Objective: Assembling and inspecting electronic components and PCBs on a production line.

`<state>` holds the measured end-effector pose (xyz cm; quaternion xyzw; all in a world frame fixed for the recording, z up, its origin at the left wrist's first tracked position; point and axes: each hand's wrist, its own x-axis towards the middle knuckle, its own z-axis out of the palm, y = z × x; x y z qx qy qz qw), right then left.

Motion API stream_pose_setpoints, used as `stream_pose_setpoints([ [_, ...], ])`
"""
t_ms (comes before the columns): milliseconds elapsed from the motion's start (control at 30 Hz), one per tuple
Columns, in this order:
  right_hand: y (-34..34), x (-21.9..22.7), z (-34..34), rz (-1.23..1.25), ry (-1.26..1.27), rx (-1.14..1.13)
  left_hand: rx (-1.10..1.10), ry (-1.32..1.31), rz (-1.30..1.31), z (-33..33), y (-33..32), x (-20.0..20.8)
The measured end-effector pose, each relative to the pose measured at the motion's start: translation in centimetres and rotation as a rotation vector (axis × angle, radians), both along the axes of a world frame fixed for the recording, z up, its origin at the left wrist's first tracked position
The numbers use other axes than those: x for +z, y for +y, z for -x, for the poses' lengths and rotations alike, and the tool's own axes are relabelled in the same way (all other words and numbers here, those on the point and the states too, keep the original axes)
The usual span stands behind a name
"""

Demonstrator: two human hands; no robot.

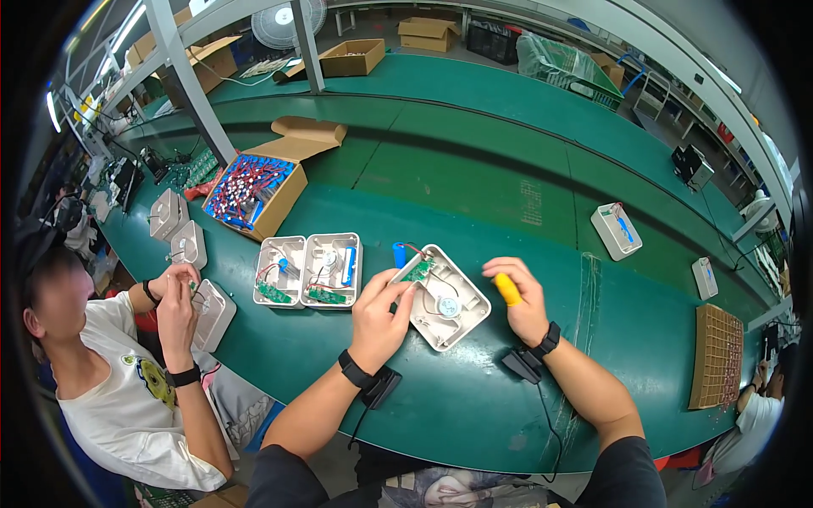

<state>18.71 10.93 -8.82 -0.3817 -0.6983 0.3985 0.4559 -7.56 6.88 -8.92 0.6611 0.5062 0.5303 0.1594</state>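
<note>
My left hand (pixel 381 323) grips the left side of an open white plastic housing (pixel 468 298), which lies turned at an angle on the bench. Inside the housing are a small green circuit board (pixel 420 269), close to my left fingertips, and a round speaker-like disc (pixel 448 306) with thin wires. A blue cylindrical battery (pixel 400 255) on red wire hangs over the housing's upper left edge. To the right of the housing, apart from it, my right hand (pixel 528 311) is closed around a yellow-handled tool (pixel 508 289); its tip cannot be made out.
Two white housings (pixel 306 298) with boards and batteries stand left. Beyond them is a cardboard box (pixel 284 203) of blue batteries. A co-worker (pixel 127 381) handles another housing (pixel 216 317). Two more housings (pixel 616 232) lie on the right, near a gridded tray (pixel 716 360).
</note>
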Motion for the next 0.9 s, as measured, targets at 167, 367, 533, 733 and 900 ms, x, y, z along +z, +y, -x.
stream_pose_setpoints([
  [167, -2.1, 3.0, 1.8, -0.476, -0.367, -0.032, -0.008, 0.118, -0.018, 0.5, -0.1, -0.7],
  [367, -3.3, 2.5, 2.8, -0.352, -0.494, 0.046, -0.039, 0.184, -0.058, 0.2, -0.3, -0.7],
  [533, -1.6, 1.2, 1.1, -0.228, -0.369, 0.129, -0.146, 0.172, 0.045, 0.4, -0.3, -0.3],
  [733, 1.1, 1.5, -0.8, -0.086, -0.316, 0.341, -0.486, 0.329, -0.015, 1.2, -0.4, -0.2],
  [900, 0.8, 2.4, -0.4, -0.358, -0.744, 0.537, -0.830, 0.192, 0.083, 1.4, 0.0, -0.1],
])
